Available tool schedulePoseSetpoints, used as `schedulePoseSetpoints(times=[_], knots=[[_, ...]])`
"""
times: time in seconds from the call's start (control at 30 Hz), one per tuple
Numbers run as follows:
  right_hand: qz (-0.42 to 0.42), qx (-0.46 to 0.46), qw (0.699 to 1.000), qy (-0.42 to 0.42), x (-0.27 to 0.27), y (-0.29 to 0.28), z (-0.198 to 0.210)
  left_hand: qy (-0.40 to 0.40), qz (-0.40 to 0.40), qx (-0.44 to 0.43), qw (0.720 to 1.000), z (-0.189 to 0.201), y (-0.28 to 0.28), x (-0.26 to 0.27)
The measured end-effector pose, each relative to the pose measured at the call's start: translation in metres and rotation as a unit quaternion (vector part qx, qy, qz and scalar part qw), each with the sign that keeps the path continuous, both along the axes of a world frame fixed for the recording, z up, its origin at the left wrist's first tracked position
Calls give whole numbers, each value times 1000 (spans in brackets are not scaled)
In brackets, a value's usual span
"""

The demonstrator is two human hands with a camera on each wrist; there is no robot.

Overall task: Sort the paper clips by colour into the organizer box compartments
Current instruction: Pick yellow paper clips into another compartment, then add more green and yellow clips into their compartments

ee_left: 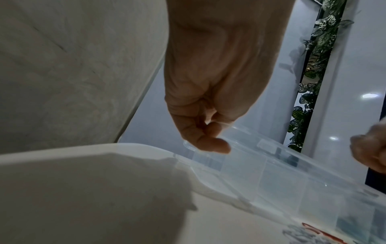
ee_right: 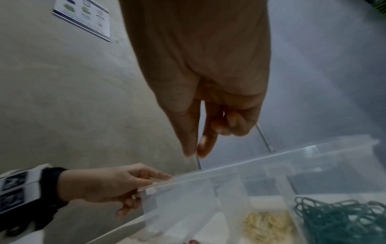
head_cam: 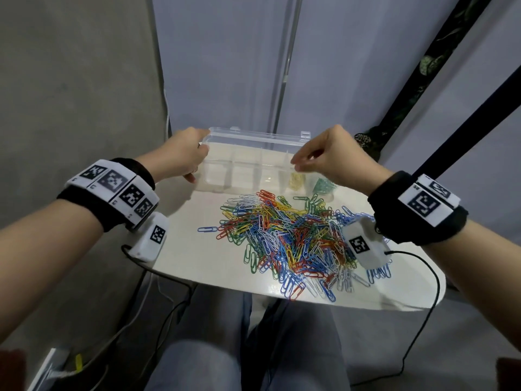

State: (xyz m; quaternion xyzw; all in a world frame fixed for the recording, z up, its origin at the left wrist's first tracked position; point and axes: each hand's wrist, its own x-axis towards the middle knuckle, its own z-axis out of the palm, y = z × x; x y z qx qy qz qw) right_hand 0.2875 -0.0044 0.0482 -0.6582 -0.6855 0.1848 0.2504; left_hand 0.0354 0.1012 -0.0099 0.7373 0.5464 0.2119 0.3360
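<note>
— So, from the head camera, where does everything sit?

— A clear plastic organizer box [head_cam: 255, 162] stands at the far side of the white table [head_cam: 203, 258], its lid [head_cam: 253, 138] raised. Yellow paper clips [head_cam: 296, 180] lie in one compartment near its right end, and green paper clips [head_cam: 323, 186] in the compartment to their right. Nearer the person, a mixed pile of paper clips [head_cam: 293, 241] in blue, red, green, yellow and white is spread across the table.

— And the hands?

— The left hand [head_cam: 183, 158] is at the box's left end, fingers curled at the lid's corner. The right hand [head_cam: 332, 159] hovers over the box's right part, thumb and fingertips drawn close together. Whether anything sits between them I cannot tell from here.

— Does the left wrist camera help?

— Somewhat. The left hand [ee_left: 208, 99] has its fingers bent, and the fingertips [ee_left: 215, 145] touch the corner of the transparent lid [ee_left: 261, 140], gripping its edge. The box's empty compartments run off to the lower right.

— What about the right wrist view?

— The right hand [ee_right: 204, 107] hangs above the box [ee_right: 229, 189], thumb and forefinger nearly meeting, the other fingers curled under. No clip is clearly visible between them, though the picture is blurred. Below lie the yellow clips [ee_right: 267, 226] and the green clips [ee_right: 342, 219] in neighbouring compartments, and the left hand [ee_right: 108, 184] pinches the lid's corner.
</note>
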Motion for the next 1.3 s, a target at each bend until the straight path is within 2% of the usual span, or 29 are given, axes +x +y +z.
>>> schedulePoseSetpoints(times=[0.13,0.23,0.3,0.5,0.67,0.83,1.0,1.3], knots=[[104,-143,980,-96,-5,-17,-14,-1,-2,2,1000,-1,0,1],[120,-196,963,-142,-3,-22,-30,-4,0,5,1000,-1,1,0],[119,-208,961,-138,-1,-22,-36,-2,-2,7,1000,-1,0,0],[69,-171,981,-65,10,-19,-36,5,-9,14,1000,0,0,1],[36,-152,987,49,16,-18,-25,-4,-4,5,1000,-2,1,0],[-42,-43,989,134,26,-11,-7,-5,-2,10,1000,-1,0,1],[-94,20,985,142,33,-1,2,-5,3,11,1000,-1,1,1],[-85,-25,994,64,-13,35,-6,10,2,10,1000,4,-3,3]])
